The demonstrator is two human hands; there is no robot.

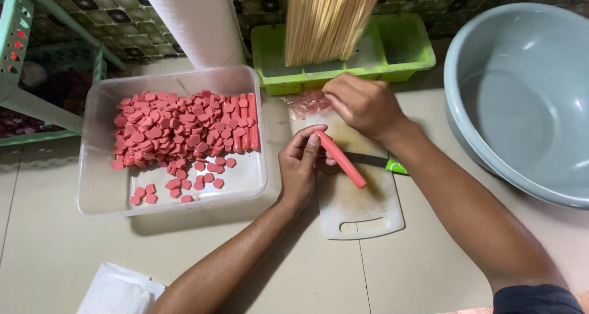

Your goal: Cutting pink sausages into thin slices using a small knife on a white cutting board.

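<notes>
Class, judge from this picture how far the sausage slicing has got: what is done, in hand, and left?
Done: a heap of pink slices fills the clear tub. In hand: the left hand holds one whole sausage over the cutting board; the right hand reaches past it. Left: whole sausages in the tub's right side.

Surface: pale tiled floor (55, 252) with visible grout lines. Resting directly on it: clear tub (98, 191) of pink sausage slices, white cutting board (359, 209), green tray (399, 50) holding skewers, grey basin (521, 99) at right, white bag (116, 289) at lower left, green rack (37, 105) at far left.
</notes>
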